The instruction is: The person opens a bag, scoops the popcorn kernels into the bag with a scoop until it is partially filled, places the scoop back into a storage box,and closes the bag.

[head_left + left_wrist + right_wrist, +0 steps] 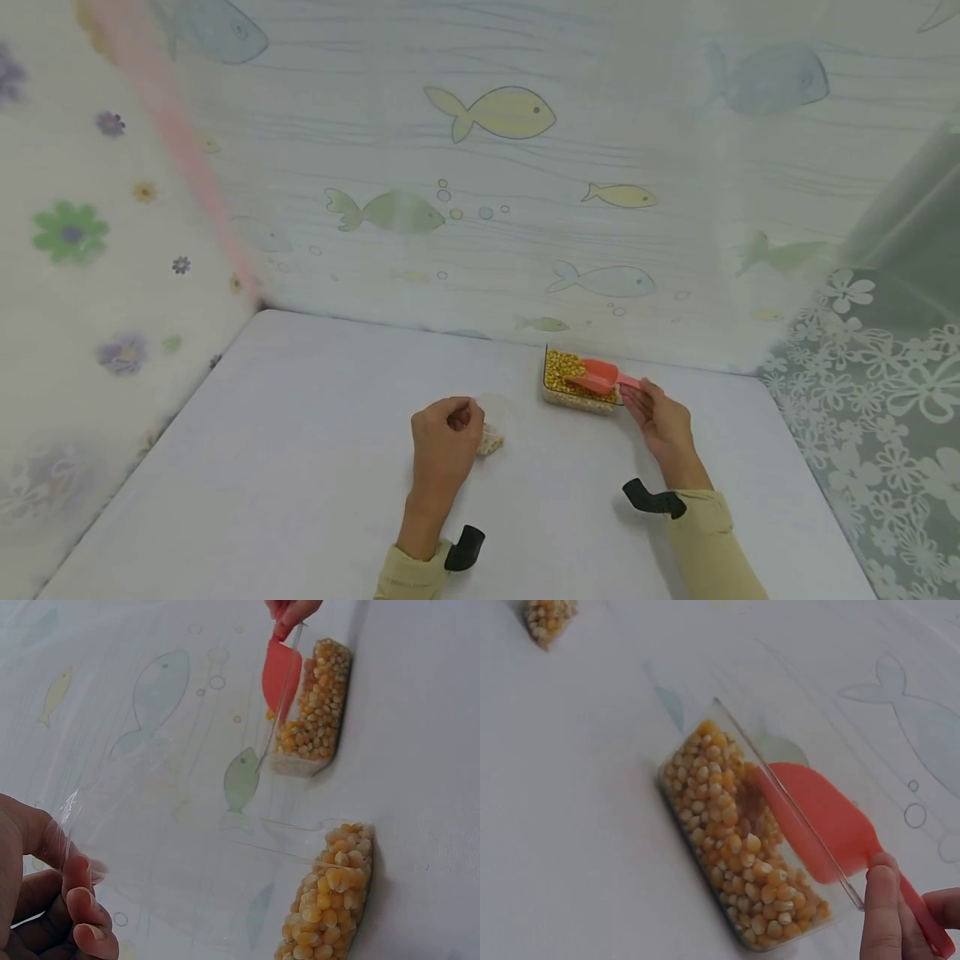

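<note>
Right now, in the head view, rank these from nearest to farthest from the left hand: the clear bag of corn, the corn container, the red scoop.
1. clear bag: held open by the left hand, some corn at its bottom.
2. corn container: on the table, off to the hand's right and farther back.
3. red scoop: over the container's right part, its handle held by the right hand.

White table (300, 433); fish-print curtain (525, 208) behind; flower-print curtain (82, 250) at left; grey floral sheet (885, 375) at right.
</note>
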`<state>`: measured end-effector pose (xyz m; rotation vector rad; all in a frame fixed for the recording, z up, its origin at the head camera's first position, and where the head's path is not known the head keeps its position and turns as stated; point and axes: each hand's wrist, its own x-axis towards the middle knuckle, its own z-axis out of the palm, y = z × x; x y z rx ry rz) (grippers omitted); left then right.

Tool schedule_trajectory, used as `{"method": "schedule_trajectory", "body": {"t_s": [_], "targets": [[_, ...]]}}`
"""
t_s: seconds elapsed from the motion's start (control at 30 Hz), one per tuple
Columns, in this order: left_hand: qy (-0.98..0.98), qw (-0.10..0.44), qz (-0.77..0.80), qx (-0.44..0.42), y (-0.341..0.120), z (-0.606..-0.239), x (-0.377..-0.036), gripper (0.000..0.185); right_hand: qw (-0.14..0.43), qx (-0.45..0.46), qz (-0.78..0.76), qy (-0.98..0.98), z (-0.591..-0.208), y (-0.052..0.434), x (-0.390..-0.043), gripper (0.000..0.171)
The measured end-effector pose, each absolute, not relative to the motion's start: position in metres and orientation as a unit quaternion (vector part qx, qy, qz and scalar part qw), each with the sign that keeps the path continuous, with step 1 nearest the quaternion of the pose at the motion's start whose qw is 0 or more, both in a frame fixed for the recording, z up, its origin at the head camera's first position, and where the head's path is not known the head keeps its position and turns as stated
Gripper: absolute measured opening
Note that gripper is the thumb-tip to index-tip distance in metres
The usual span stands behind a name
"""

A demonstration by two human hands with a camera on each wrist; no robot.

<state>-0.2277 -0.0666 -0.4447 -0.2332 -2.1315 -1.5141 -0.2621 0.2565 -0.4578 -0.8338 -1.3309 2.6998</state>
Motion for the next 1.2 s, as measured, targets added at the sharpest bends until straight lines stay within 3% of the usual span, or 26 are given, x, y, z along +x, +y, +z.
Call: {"method": "schedule_trajectory", "body": {"t_s": [0.37,0.6,1.07,1.2], "targets": [[-0.785,0.254,-0.557,-0.091,-0.067,-0.445,-0.228,0.01,-0.001,-0.272,0.909,-0.316,-0.468,0.26,-0.255,0.021],[-0.786,0.259,-0.553,-0.092,-0.067,-0.444,-0.229,0.011,-0.005,-0.237,0.918,-0.317,-0.474,0.26,-0.254,0.033],[-0.786,0.269,-0.548,-0.096,-0.068,-0.445,-0.228,0.011,0.01,-0.227,0.94,-0.255,-0.477,0.258,-0.25,0.031],[-0.786,0.271,-0.547,-0.094,-0.068,-0.445,-0.228,0.011,0.012,-0.187,0.954,-0.234,-0.479,0.256,-0.248,0.038]]}}
